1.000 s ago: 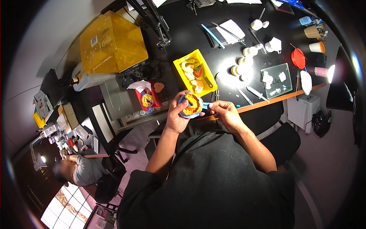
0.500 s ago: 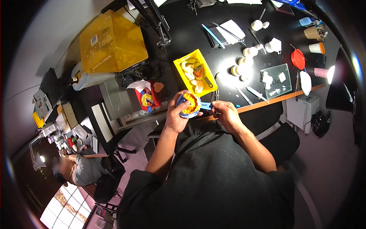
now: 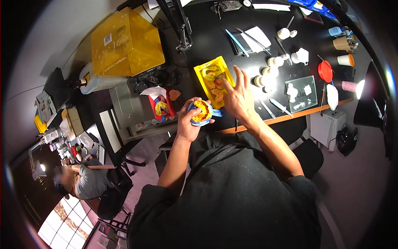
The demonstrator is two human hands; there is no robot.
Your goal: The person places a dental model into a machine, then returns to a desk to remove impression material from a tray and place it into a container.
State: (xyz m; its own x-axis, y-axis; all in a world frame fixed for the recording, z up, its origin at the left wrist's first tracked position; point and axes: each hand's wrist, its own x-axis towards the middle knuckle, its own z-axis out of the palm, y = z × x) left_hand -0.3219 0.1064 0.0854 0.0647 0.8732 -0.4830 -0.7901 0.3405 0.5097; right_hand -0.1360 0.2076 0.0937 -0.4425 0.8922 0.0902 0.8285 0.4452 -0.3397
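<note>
My left hand (image 3: 187, 127) is wrapped round a blue dental impression tray (image 3: 217, 112) filled with yellow and red impression material (image 3: 198, 104). Its thumb presses on the material, and the tray's flat handle points right. My right hand (image 3: 240, 103) has its fingers spread and reaches over the right side of a yellow bin (image 3: 202, 86). Inside that bin lie yellowish and orange dental pieces, partly covered by my right fingers.
A red box (image 3: 174, 106) with another impression stands at left. White jars (image 3: 270, 72), a glass slab (image 3: 296, 107) with white pieces and a red dish (image 3: 325, 71) lie at right. A large amber cover (image 3: 124, 45) stands at back left; another person (image 3: 93, 182) sits lower left.
My right hand has let go of the tray's handle and moved up over the yellow bin, fingers spreading. My left hand still holds the tray, shifted slightly left.
</note>
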